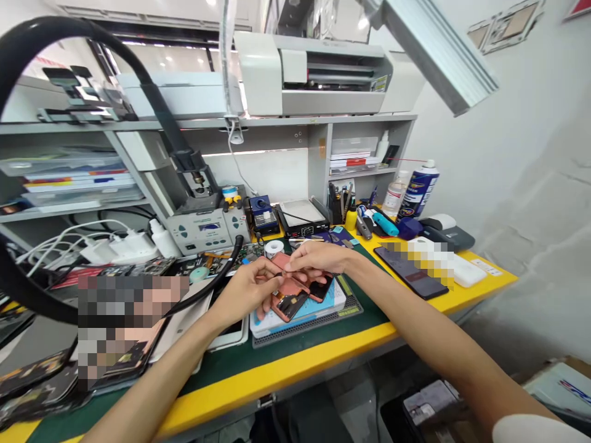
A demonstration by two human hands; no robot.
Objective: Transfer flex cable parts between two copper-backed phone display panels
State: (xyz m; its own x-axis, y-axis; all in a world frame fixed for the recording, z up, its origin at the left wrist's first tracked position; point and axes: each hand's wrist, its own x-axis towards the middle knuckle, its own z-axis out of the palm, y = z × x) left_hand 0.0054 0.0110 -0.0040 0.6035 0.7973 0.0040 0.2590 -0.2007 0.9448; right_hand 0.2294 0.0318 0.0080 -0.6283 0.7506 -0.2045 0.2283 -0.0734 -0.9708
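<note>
The 2 hands are together, the left hand (244, 292) and right hand (314, 258) both gripping an opened smartphone body (289, 306) (copper shielding exposed, no cover fitted) just above a blue-and-white box (300, 321); a dark phone (409, 271) lies right of that box.

Bright, even light fills the room, with a small round ceiling lamp (362, 23) burning white near the top. The person's left hand (244, 292) and right hand (318, 258) cast only faint, soft shadows. The long yellow bench edge (277, 369) bows toward the sides of the wide view. Most things look reasonably sharp, apart from a coarse square-pixel mosaic patch (124, 326) blotting out the lower left.
</note>
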